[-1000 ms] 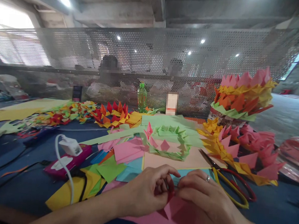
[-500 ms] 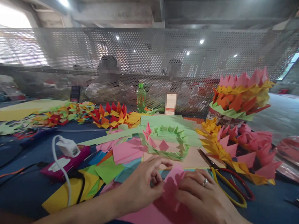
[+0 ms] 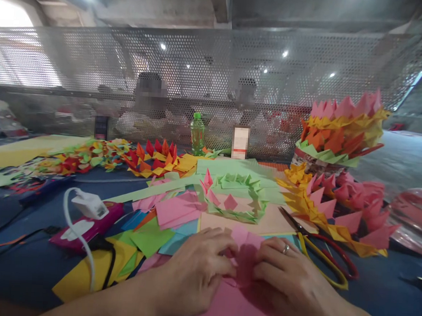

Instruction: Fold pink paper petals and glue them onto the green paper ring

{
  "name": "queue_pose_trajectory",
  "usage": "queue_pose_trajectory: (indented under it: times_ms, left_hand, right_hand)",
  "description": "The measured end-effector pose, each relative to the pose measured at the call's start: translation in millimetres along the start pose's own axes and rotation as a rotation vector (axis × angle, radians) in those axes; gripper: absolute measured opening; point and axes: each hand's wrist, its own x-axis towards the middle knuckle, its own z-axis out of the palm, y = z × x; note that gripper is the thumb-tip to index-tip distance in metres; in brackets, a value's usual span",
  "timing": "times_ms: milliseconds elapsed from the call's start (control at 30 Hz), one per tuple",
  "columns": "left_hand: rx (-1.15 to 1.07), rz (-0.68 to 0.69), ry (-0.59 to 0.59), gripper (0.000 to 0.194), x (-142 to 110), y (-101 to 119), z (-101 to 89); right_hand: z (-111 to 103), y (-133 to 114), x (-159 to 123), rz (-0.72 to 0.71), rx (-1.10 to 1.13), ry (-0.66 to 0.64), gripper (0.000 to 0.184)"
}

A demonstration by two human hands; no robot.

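Between my hands is a small piece of pink paper, gripped at its left side by my left hand and at its right by my right hand, which wears a ring. Both hands have curled fingers; the paper's lower part is partly hidden by them. Larger pink sheets lie underneath. Just beyond my hands a ring of folded light green paper rests on pale sheets, with a few folded pink paper points in and beside it.
Yellow- and red-handled scissors lie right of my right hand. Folded yellow and pink paper strips and a tiered paper lotus stand farther right. A magenta power strip with a white charger sits left. A green bottle stands at the back.
My left hand has moved in on the pink paper, its fingers now closed at the paper's left side. My right hand stays on the right side. The view has shifted slightly.
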Motion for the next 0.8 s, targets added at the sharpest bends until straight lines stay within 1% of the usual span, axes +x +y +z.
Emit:
queue_pose_trajectory:
  times_ms: [67, 133, 267, 400, 533, 600, 700, 800]
  left_hand:
    - [0.049, 0.066, -0.025, 0.032, -2.0, 0.9, -1.5]
    - [0.059, 0.100, -0.080, 0.032, -4.7, 1.5, -2.1]
    - [0.117, 0.079, -0.166, 0.033, -9.5, 2.7, -2.8]
    - [0.144, 0.083, -0.250, 0.027, -10.3, 3.0, -4.4]
    - [0.128, 0.109, -0.252, 0.023, -10.8, 1.4, -3.5]
    - [0.133, 0.121, -0.246, 0.021, -11.2, 0.8, -2.8]
    - [0.145, 0.134, -0.232, 0.022, -10.8, 0.8, -2.9]
    - [0.183, 0.163, -0.213, 0.022, -9.6, 1.0, -3.3]
  right_hand:
    - [-0.7, 1.1, 1.6, 0.019, 0.083, -0.043, 0.013]
    - [-1.7, 2.8, 4.0, 0.039, 0.185, -0.061, 0.012]
    - [-2.0, 7.5, 7.5, 0.121, 0.338, -0.053, 0.010]
    - [-0.2, 11.6, 8.0, 0.203, 0.400, -0.064, 0.013]
    - [1.4, 10.7, 9.3, 0.290, 0.407, -0.051, 0.019]
    - [1.4, 7.4, 11.3, 0.324, 0.382, -0.048, 0.020]
    - [1.1, 1.4, 14.7, 0.357, 0.325, -0.022, 0.019]
    - [1.8, -2.4, 16.5, 0.368, 0.284, -0.001, 0.022]
